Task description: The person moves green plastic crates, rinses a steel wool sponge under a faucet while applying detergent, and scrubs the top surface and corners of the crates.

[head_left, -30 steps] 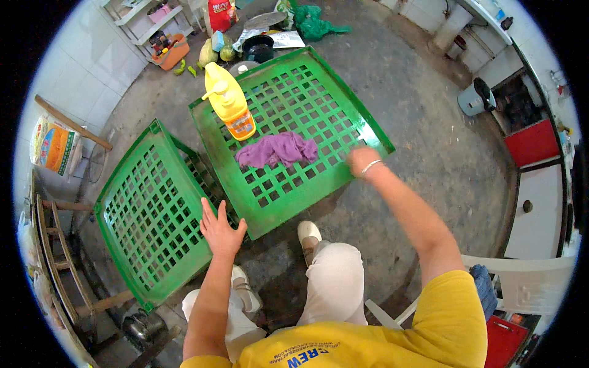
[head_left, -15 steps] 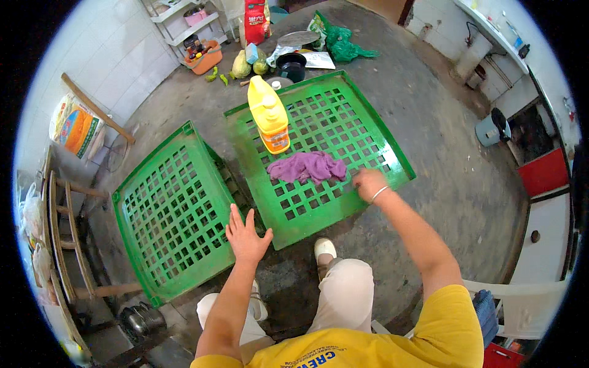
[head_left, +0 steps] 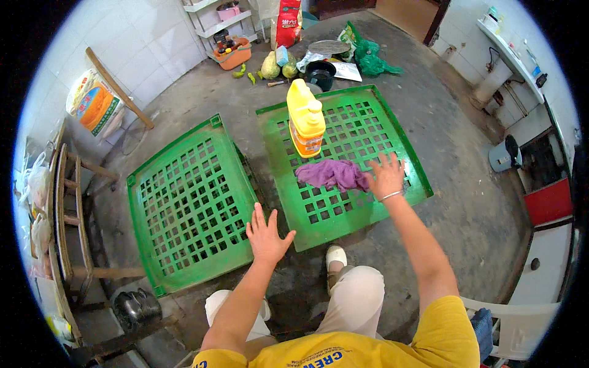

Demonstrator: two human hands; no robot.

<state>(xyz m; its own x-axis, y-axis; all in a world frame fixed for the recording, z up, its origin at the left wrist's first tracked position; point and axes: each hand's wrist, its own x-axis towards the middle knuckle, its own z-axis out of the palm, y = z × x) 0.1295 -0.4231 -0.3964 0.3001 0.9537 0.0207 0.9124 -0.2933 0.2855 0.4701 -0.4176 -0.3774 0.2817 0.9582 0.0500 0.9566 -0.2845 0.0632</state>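
Two green plastic lattice crates stand side by side on the floor in front of me. At the near right corner of the left crate (head_left: 161,279), my left hand (head_left: 267,236) is open, fingers spread and holding nothing. My right hand (head_left: 386,176) is open above the right crate (head_left: 343,228), its fingers splayed. Its thumb is at the right end of a crumpled purple cloth (head_left: 334,175), and I cannot tell whether they touch. Behind the cloth a yellow jug (head_left: 305,116) with a handle and orange label stands upright on the right crate.
Beyond the crates are melons (head_left: 270,65), a black pot (head_left: 320,73), a red bag (head_left: 286,24), a green net bag (head_left: 371,58) and an orange basket (head_left: 234,55). A wooden ladder-like frame (head_left: 63,214) stands left. A bucket (head_left: 504,154) stands right, and a white chair (head_left: 515,325) behind my right arm.
My right hand has opened from a closed shape, spread its fingers and moved slightly up. The view has shifted, so the crates sit further right. The cloth and jug keep their places on the crate.
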